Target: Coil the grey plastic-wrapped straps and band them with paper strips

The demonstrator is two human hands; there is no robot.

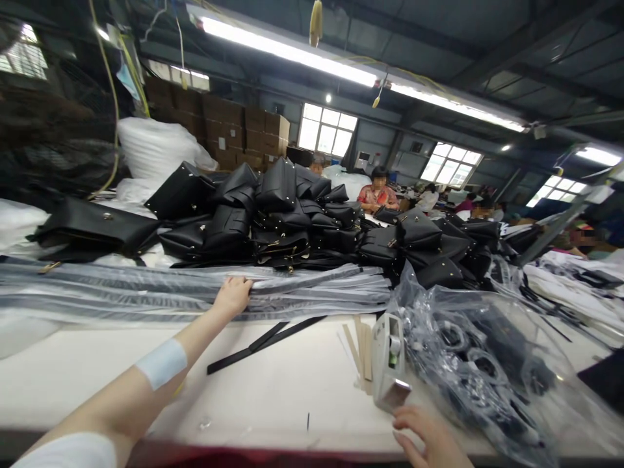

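Observation:
My left hand reaches forward with its fingers curled over long, dark straps in clear plastic sleeves, which lie side by side across the table. Part of its grip is hidden under the fingers. Low at the right, my right hand is empty, its fingers bent and apart. Just beyond those fingertips stands a pale tape dispenser with a metal front edge. Beige strips lie along its left side. A loose black strap rests on the white tabletop between my hands.
Black leather bags are heaped behind the sleeved straps, with more bags to the right. A large clear plastic bag holding coiled pieces covers the right side. Beyond the heap, a person in a patterned top faces the tables.

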